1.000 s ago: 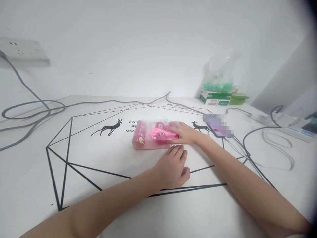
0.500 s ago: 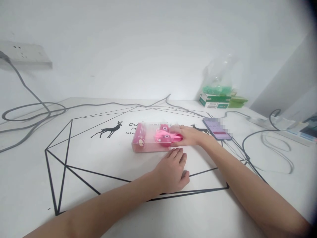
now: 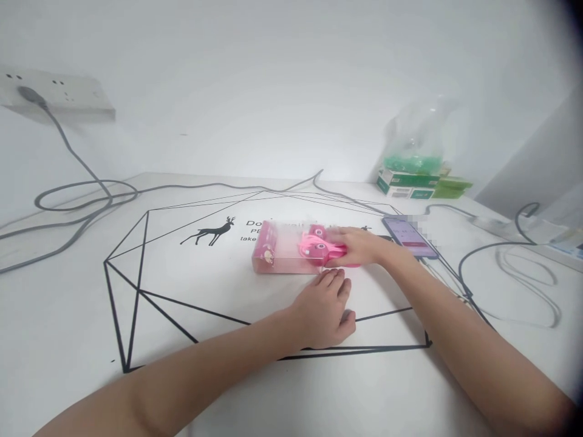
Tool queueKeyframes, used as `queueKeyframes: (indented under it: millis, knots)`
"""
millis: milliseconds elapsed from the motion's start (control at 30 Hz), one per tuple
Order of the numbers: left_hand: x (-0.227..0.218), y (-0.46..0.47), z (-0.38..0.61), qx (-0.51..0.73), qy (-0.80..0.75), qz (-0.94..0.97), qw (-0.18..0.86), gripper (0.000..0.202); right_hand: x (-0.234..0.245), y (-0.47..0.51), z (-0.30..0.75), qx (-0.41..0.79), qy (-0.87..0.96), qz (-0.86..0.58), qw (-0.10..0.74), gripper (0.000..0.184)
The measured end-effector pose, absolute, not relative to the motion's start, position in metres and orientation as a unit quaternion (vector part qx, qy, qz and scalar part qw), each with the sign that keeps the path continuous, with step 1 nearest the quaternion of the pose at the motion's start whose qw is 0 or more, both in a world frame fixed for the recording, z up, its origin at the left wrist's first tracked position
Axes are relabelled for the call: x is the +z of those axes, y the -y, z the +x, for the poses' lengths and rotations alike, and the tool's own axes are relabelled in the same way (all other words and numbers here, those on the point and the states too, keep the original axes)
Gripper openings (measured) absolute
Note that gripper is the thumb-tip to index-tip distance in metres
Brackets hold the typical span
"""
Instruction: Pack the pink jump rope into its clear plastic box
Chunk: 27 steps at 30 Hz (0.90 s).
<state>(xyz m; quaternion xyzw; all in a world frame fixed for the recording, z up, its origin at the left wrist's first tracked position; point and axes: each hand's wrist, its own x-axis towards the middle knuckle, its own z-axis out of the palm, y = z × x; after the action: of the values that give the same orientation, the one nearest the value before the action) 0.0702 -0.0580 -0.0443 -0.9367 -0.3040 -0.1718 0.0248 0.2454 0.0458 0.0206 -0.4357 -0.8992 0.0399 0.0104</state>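
Head view, the one view on hand: work looks partway, to my judgement. A pink toy [image 3: 320,249], perhaps a skipping rope, lies neither fully inside its clear box [image 3: 288,243] nor fully out of it. Both round, eyed ends and a bunch of pink cord show through or just at the plastic; the handle part reaches past the box's right end, under the fingers. Done so far: that end is open and the toy is gripped. Left over: toy and box are not parted, nor is the toy stowed whole.

Right hand [image 3: 362,245] closes around the handles, thumb on the near side, fingers on the far side. Left hand [image 3: 321,308] lies palm down on the white table [image 3: 218,276], fingers loosely together, thumb apart, tips at the near right corner of the box; touching or only beside it, I cannot tell.

Toy's look: bright pink, darker on the round ends, each with a white eye. Box flat on the table, printed pink at its left end, frosty elsewhere. Phone [image 3: 410,238] near the right wrist, to its right.
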Motion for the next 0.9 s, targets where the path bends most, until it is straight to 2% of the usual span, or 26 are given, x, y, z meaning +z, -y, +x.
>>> queueKeyframes:
  millis: [233,500,667,900]
  knots:
    - [-0.043,0.058,0.07,-0.171,0.304,-0.937,0.02,0.056,0.018,-0.046,0.244,0.038,0.892,-0.45,-0.005,0.044]
    - [-0.041,0.059,0.069,-0.173,0.307,-0.936,0.018,0.055,0.018,-0.046,0.249,0.02,0.871,-0.49,-0.034,0.058]
    - [-0.043,0.059,0.069,-0.179,0.31,-0.934,0.009,0.054,0.022,-0.044,0.253,0.029,0.854,-0.518,-0.03,0.08]
    - [-0.044,0.06,0.067,-0.194,0.299,-0.934,0.022,0.049,0.039,-0.042,0.261,-0.007,0.833,-0.552,-0.031,0.081]
